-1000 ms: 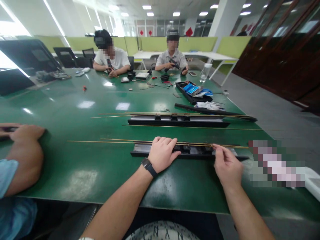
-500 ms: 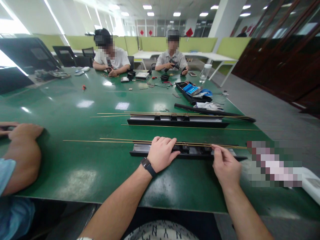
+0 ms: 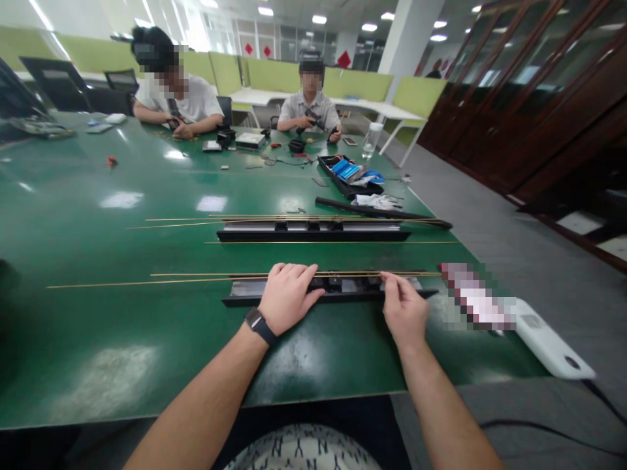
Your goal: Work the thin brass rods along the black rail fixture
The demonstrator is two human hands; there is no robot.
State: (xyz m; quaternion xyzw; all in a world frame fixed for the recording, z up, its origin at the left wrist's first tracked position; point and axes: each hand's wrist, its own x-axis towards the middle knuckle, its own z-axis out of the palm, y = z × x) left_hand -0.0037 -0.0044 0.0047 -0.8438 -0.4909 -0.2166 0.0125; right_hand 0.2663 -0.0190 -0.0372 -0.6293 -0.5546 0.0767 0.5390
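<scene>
In the head view, my left hand [image 3: 290, 297] rests over a long black channel [image 3: 274, 299] with a silvery inside, its fingers curled across the far edge and the thumb toward me. Small black blocks [image 3: 335, 283] sit inside the channel. Long thin golden rods [image 3: 196, 275] run along its top and stick out far to the left, passing under my left hand. Near the channel's right end, my right hand [image 3: 405, 310] is closed in a pinch, thumb against forefinger, at one golden rod. The fingertips partly hide the spot.
Behind lies a second black channel [image 3: 313, 235] with rods across it. Farther back are a dark bar [image 3: 333, 203], white gloves [image 3: 377, 201] and a black tray [image 3: 326, 171] with blue items. A white power strip [image 3: 553, 339] lies right. Two people sit across the green table [image 3: 98, 326].
The view has turned right, so everything sits farther left and the neighbour's arm is out of sight. The longer golden rod reaches farther left past the near channel. Both hands keep their grips.
</scene>
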